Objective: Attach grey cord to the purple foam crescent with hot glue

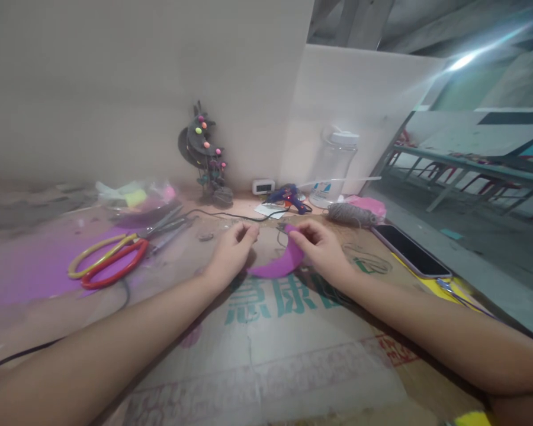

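Note:
A purple crescent-shaped piece (281, 264), which looks like felt or thin foam, is pinched at its upper tip by my right hand (320, 244). Its lower tip curves left towards my left hand (236, 248). The fingers of my left hand are curled, thumb and fingertips close together; whether something small is between them I cannot make out. Below both hands lies the printed cardboard sheet (266, 349). Some thin grey cord shows behind the crescent. A blue glue gun (289, 197) with a lit red light rests just beyond the hands.
Scissors (115, 260) with one yellow and one red handle lie left on purple sheet material. A grey crescent ornament with coloured balls (201, 148) leans on the back wall. A clear bottle (333, 168), grey yarn (352, 215) and a phone (411, 251) are on the right.

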